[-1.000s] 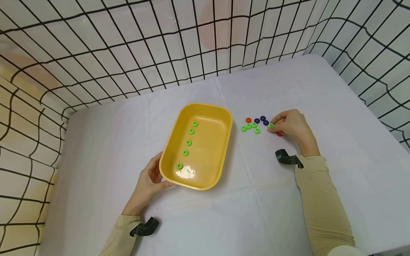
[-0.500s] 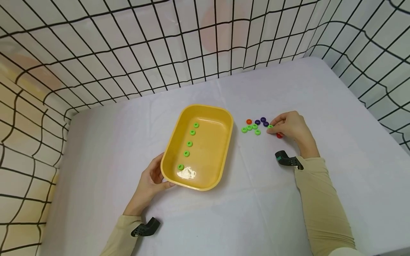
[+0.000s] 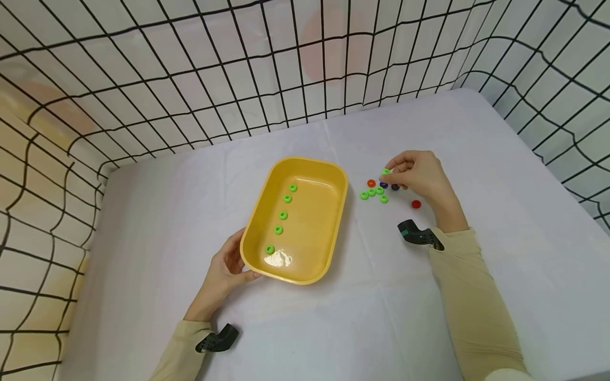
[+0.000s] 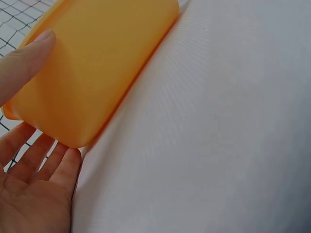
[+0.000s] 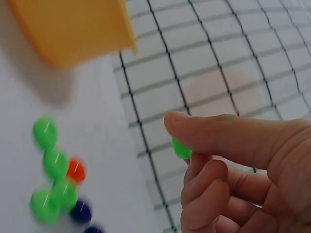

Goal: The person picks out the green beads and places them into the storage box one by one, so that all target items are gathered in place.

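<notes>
1. The right hand (image 3: 419, 174) pinches a green ring (image 3: 385, 171) at its fingertips, above the loose rings (image 3: 374, 191).
2. The left hand (image 3: 224, 272) grips the yellow tray (image 3: 329, 254) at its near corner.
3. The tray's long axis runs away from the person, slightly rightward.
4. No writing is readable.

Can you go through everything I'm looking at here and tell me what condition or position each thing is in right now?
Yellow tray: upright on the table, five green rings in a row inside.
Left hand: grips the tray's near corner.
Right hand: raised, pinching one green ring.
Pinched green ring: off the table, between thumb and finger.
Loose green rings: flat on the table.
Orange ring: flat.
Red ring: flat, apart from the cluster.
</notes>
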Available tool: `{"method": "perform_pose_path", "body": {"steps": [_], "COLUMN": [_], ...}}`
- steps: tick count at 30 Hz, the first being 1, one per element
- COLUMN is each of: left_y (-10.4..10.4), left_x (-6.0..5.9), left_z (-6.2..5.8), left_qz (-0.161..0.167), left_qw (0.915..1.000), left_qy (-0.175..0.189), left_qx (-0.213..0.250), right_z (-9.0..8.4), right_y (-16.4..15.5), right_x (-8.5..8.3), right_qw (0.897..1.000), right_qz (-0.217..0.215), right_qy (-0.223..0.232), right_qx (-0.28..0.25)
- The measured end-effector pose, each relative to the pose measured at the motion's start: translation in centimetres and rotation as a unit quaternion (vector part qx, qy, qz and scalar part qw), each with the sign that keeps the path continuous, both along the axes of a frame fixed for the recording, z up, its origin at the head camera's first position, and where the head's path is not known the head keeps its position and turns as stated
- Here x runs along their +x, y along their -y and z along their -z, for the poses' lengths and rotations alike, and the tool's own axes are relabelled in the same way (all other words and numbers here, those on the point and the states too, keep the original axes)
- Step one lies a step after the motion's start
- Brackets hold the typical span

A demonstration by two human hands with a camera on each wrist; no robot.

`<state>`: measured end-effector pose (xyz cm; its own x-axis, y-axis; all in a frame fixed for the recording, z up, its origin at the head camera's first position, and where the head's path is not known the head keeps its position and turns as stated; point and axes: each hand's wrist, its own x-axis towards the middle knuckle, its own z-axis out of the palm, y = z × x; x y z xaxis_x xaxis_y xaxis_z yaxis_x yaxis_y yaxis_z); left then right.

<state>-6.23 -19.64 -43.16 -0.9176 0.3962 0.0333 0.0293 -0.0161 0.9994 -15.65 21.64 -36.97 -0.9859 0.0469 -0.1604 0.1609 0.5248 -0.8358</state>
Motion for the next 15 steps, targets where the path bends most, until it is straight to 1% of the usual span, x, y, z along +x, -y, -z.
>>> {"method": "perform_pose_path", "body": {"steps": [2, 5, 9, 12, 15], "left_y": [-0.1, -0.1, -0.1, 0.0, 0.0], "left_x": [0.0, -0.1, -0.1, -0.1, 0.0], "left_z": [0.0, 0.0, 0.0, 0.1, 0.2], "left_qz": [-0.003, -0.005, -0.003, -0.001, 0.0], "left_qw": [1.0, 1.0, 1.0, 1.0, 1.0], "left_qy": [0.0, 0.001, -0.005, -0.007, -0.006], "left_qx": [-0.006, -0.008, -0.003, 0.003, 0.004], "right_z": [-1.1, -2.6, -4.2, -4.7, -4.3], "right_y": [1.4, 3.8, 7.5, 10.3, 12.6], "right_x": [-0.5, -1.3, -2.7, -3.7, -4.7], "right_qw": [1.0, 0.998, 0.993, 0.987, 0.977], "right_qz": [-0.023, -0.06, -0.109, -0.148, -0.187], "right_qy": [-0.016, -0.027, -0.035, -0.032, -0.014], "right_qx": [-0.005, -0.009, 0.022, 0.061, 0.101]}}
